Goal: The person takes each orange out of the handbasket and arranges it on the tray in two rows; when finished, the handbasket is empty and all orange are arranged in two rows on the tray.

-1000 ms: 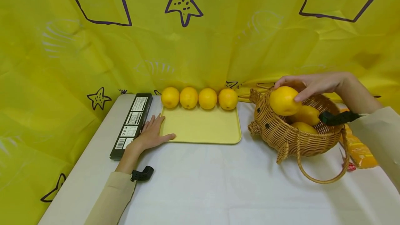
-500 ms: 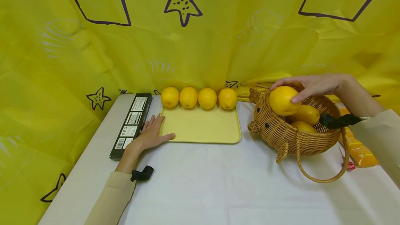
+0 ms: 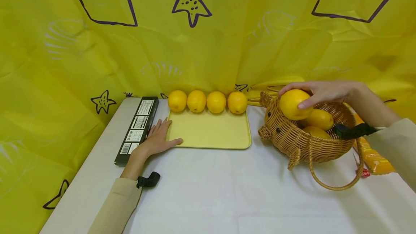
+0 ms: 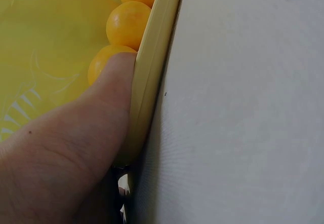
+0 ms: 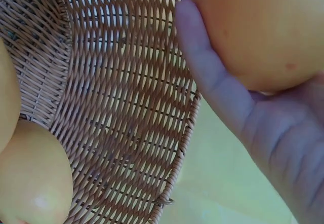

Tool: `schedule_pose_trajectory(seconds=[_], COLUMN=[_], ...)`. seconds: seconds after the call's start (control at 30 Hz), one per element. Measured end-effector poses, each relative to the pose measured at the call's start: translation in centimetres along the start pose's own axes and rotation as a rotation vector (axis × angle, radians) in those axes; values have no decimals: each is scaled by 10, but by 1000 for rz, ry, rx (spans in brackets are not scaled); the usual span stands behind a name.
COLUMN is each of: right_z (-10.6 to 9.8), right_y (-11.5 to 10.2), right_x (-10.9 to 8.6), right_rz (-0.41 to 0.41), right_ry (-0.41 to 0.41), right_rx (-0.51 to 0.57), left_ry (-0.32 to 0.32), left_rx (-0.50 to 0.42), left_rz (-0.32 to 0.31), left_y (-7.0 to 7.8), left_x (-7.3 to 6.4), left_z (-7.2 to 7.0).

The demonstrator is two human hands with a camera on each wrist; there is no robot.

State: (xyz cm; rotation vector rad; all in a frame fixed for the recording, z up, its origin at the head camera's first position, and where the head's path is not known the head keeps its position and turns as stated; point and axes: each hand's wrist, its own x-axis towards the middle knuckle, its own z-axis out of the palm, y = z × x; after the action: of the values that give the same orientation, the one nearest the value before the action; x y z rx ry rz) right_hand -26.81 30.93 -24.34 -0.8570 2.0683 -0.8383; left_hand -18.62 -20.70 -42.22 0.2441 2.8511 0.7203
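Observation:
My right hand [image 3: 328, 92] grips an orange [image 3: 295, 104] above the pig-shaped wicker basket [image 3: 292, 143], near its head end. In the right wrist view, a finger [image 5: 212, 74] curves along the side of that orange. Two more yellow fruits lie inside the basket, an elongated one [image 3: 320, 119] and a lower one [image 3: 316, 132]. My left hand [image 3: 157, 138] rests at the left end of the pale yellow tray [image 3: 208, 133], fingers spread and the thumb along the near edge. Several oranges [image 3: 196, 101] stand in a row at the tray's far edge.
A long black box [image 3: 136, 131] lies just left of my left hand. Behind the table hangs a yellow patterned cloth [image 3: 208, 53]. Right of the basket are an orange packet [image 3: 377, 156] and a small red item [image 3: 365, 173]. The basket's handle [image 3: 334, 188] hangs towards the front.
My right hand has shifted slightly left and down around the orange, its wrist now lower. The orange has hardly moved. My left hand and the row of oranges stay put.

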Motion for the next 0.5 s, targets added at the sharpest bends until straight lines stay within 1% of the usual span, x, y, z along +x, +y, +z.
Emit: schedule_pose_trajectory(seconds=[0.17,0.23,0.4,0.5], right_z=[9,13,25,31], right_y=[-3,-7,-16,-18], right_x=[0,0,0,1], right_rz=[12,19,66,98], right_ry=[61,95,236,319], right_rx=[-39,-77,-237,-273], left_ry=[-1,-2,-2,0], left_rx=[-5,-5,-2,0], left_rz=[1,1,1,1], left_y=[0,0,0,0], left_x=[0,0,0,0], left_z=[0,1,1,0])
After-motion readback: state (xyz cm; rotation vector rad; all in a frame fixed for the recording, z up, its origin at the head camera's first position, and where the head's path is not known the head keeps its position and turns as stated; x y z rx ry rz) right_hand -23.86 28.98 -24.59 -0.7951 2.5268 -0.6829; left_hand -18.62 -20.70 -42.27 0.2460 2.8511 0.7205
